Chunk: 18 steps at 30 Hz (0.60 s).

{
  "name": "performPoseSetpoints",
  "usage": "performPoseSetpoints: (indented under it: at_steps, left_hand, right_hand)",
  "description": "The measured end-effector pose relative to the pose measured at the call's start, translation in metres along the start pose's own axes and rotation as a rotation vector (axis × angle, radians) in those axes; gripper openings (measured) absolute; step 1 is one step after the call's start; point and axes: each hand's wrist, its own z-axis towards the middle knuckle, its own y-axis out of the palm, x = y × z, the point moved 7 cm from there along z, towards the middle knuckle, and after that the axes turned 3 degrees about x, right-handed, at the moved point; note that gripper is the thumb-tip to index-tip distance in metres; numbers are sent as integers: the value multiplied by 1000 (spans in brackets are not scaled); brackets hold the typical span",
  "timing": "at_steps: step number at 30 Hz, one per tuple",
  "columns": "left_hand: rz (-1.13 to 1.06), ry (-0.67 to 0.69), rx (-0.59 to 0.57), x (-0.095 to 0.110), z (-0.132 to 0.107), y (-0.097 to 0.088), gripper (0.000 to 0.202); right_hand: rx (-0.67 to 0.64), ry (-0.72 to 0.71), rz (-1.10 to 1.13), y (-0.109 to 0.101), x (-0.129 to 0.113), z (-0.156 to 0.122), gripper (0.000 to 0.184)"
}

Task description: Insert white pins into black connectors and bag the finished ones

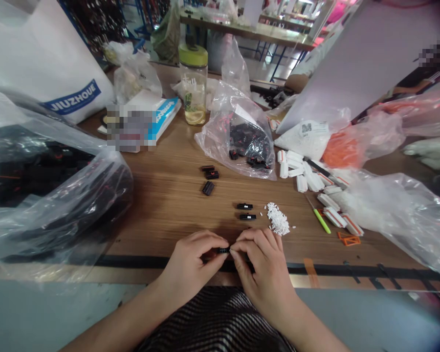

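Observation:
At the table's front edge, a small black connector housing [223,250] is pinched by the thumb and fingers of my left hand [194,256]. My right hand [260,256] is closed at the connector's right end, thumb and fingertips against it; whether a tiny part sits between those fingertips is hidden. Just beyond my hands lie two black connectors with white dots, a farther one [245,206] and a nearer one [248,216]. A pile of tiny white plugs [277,219] is beyond my right hand. Farther back rest a few loose black connectors [208,188].
A large clear bag of black parts [58,171] fills the left. Behind stand a lidded bottle [194,88] and an open clear bag of connectors [242,132]. On the right are white blocks [308,176], a green-handled pick [321,221], orange pieces [349,238] and plastic bags [399,210].

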Motion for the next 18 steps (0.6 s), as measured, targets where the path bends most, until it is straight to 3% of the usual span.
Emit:
performPoseSetpoints:
  at_steps: [18]
  left_hand:
    - [-23,11,17,-1,2,0,19]
  right_hand:
    - [3,7,18,0,0,1,13]
